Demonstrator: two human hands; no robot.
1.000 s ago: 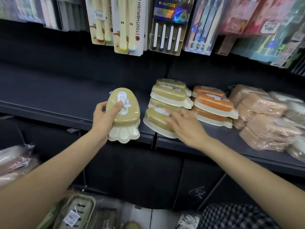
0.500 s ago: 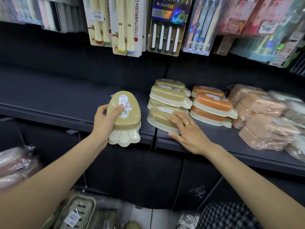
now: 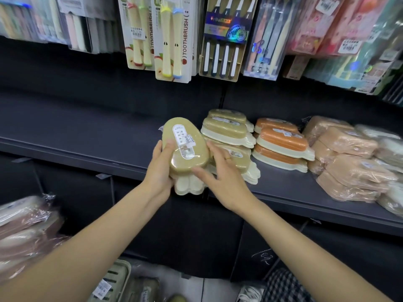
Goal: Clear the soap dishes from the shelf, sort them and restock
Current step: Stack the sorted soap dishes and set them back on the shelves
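An olive-green soap dish (image 3: 187,149) with a cream base and a white label is held over the front edge of the dark shelf (image 3: 87,136). My left hand (image 3: 160,173) grips its left side, thumb on the lid. My right hand (image 3: 222,173) holds its right side with the thumb across the lower lid. Behind it on the shelf sit a stack of olive soap dishes (image 3: 226,129), a stack of orange soap dishes (image 3: 281,142) and wrapped peach soap dishes (image 3: 349,158).
Toothbrush packs (image 3: 172,40) hang above the shelf. Wrapped pink goods (image 3: 24,232) lie at the lower left. On the floor below lie green soap dishes (image 3: 113,282). The left part of the shelf is bare.
My right hand left the olive dish on the shelf and moved left onto the dish in my left hand. The held dish shifted right, closer to the stack.
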